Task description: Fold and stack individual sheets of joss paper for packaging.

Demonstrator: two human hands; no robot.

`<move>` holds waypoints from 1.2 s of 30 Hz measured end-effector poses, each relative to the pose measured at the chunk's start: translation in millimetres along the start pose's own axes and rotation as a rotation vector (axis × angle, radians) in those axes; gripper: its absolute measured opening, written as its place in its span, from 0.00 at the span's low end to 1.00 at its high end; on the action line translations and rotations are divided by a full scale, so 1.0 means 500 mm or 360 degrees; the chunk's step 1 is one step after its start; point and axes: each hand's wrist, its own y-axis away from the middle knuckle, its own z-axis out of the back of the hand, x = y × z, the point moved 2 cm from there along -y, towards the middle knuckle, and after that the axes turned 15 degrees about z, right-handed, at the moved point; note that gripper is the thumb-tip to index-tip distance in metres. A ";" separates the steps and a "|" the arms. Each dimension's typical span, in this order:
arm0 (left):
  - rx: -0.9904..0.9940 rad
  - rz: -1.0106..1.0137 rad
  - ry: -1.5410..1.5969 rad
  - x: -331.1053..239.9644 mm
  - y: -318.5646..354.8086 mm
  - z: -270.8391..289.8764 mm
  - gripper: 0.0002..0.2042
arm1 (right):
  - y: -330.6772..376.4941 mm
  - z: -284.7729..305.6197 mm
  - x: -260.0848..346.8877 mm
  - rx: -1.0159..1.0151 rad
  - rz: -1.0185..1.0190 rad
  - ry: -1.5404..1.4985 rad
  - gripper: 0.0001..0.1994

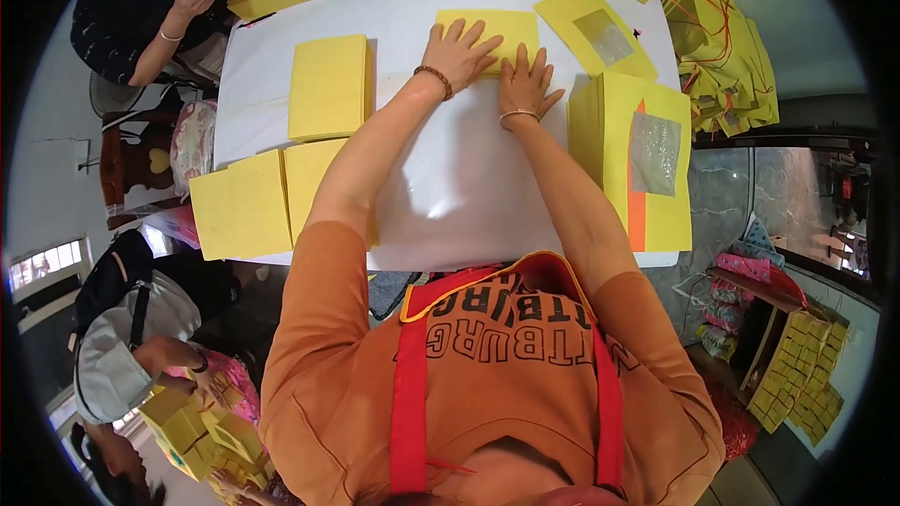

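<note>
Head view: yellow paper [516,30] lies under spread left fingers [475,33] and right fingers [522,59], ungripped.

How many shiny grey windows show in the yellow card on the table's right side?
2: one window in the slanted sheet right of the right hand, another atop the nearer stack. More may be hidden beneath.

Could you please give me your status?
Left hand and right hand open, both over yellow card. Hands partly covering it. Windowed yellow piece close by, right.
</note>
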 end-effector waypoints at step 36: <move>0.0193 -0.0166 0.1417 -0.349 0.162 0.269 0.11 | 0.196 0.488 -0.362 0.0567 0.1368 -0.0355 0.10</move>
